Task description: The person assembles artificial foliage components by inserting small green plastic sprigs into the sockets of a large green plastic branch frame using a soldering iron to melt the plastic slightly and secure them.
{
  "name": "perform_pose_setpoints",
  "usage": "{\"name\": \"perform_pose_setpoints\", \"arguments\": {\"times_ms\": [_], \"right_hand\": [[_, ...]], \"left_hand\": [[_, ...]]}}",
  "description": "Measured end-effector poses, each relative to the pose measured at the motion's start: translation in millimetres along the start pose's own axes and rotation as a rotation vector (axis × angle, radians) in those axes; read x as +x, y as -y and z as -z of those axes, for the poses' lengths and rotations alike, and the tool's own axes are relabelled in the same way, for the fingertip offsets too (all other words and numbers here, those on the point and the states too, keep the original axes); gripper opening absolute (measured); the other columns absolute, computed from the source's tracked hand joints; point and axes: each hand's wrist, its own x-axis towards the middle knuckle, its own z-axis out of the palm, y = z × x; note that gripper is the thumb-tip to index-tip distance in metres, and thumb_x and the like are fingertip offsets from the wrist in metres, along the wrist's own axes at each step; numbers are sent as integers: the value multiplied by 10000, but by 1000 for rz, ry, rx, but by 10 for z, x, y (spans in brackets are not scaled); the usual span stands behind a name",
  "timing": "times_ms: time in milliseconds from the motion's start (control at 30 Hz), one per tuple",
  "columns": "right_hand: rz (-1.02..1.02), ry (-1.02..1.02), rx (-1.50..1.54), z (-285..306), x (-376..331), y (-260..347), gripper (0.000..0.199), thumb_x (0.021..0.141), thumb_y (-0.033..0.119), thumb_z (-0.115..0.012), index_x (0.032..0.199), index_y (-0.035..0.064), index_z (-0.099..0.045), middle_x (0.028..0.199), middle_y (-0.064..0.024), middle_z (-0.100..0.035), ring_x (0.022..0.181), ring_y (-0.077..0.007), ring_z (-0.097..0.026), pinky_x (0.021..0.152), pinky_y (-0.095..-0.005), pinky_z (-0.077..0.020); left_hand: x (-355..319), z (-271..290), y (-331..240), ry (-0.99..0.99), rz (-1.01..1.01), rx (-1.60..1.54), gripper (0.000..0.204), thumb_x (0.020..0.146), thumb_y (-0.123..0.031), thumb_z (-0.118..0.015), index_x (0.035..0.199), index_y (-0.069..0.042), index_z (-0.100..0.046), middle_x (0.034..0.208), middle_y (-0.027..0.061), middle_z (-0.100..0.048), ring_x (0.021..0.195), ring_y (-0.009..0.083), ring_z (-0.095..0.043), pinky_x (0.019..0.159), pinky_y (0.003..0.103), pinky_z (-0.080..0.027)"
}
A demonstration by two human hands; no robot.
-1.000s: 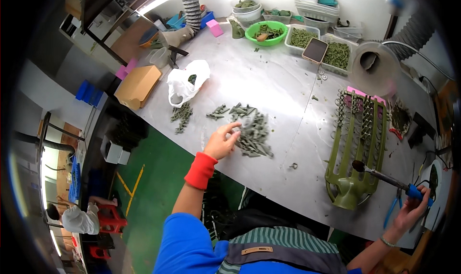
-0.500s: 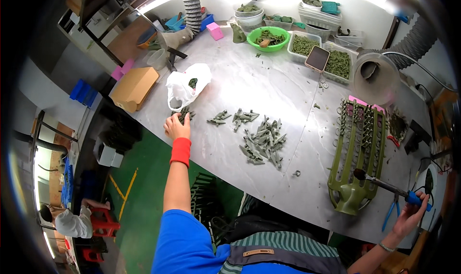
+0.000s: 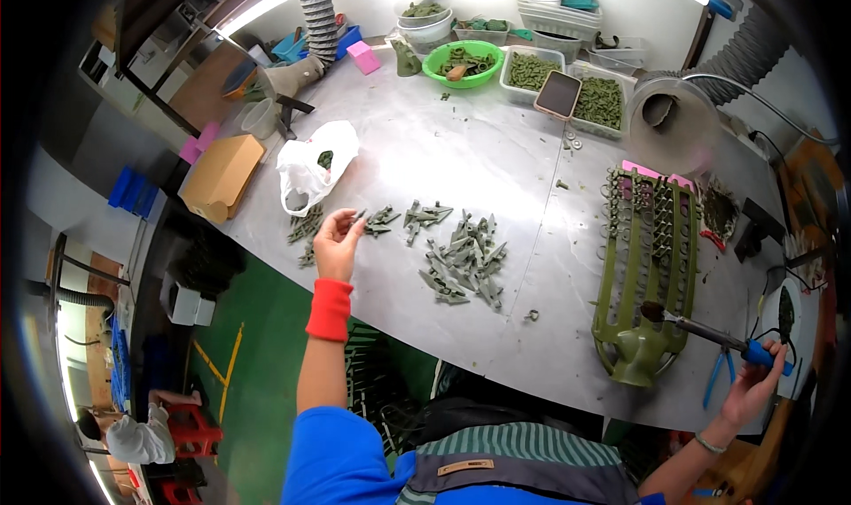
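Note:
My left hand [image 3: 336, 246], with a red wristband, is raised over the table's near left. Its thumb and fingers pinch a small grey-green pointed part [image 3: 359, 215], mostly hidden by the fingertips. Similar parts lie beside it: a small pile [image 3: 304, 226] to its left, two little groups and a larger heap [image 3: 465, 261] to its right. At the far right my right hand [image 3: 752, 390] grips the blue handle of a soldering iron [image 3: 714, 332]. The iron's dark, wide tip is over the near end of a long olive-green slatted plastic frame [image 3: 636, 356], which carries rows of small rings and pieces.
A white plastic bag [image 3: 332, 142] and an open cardboard box [image 3: 226, 177] stand left. Along the back are a green basin [image 3: 494, 51], tubs of green parts and a phone [image 3: 558, 94]. A duct hood [image 3: 678, 128] is beyond the frame; blue pliers [image 3: 714, 376] lie nearby.
My left hand has moved right, away from the small pile by the bag, with a part between its fingertips. The view has shifted slightly; my right hand still holds the soldering iron over the frame.

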Motion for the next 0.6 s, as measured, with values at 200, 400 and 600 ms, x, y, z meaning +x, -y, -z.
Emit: {"name": "perform_pose_setpoints", "arguments": {"times_ms": [200, 400, 600], "right_hand": [[-13, 60, 5, 77, -4, 9, 161, 934, 257, -609, 905, 104, -568, 911, 3, -575, 761, -48, -529, 639, -184, -419], [-34, 70, 14, 234, -8, 57, 171, 937, 265, -601, 896, 104, -561, 918, -9, -566, 826, -70, -528, 696, -205, -427], [-8, -5, 4, 281, -41, 105, 179, 942, 269, -588, 877, 108, -546, 913, -6, -549, 819, -74, -515, 715, -219, -428]], "left_hand": [[-384, -495, -671, 173, 115, -344, 168, 873, -19, -651, 1033, 30, -663, 882, 63, -675, 772, 110, -636, 730, 242, -533], [-537, -783, -948, 320, 94, -430, 155, 863, -5, -661, 1016, 23, -664, 896, 56, -678, 806, 106, -641, 737, 233, -529], [-614, -933, -1110, 375, -72, -308, 146, 843, 17, -673, 989, 14, -665, 931, 35, -658, 842, 91, -633, 751, 216, -514]]}}
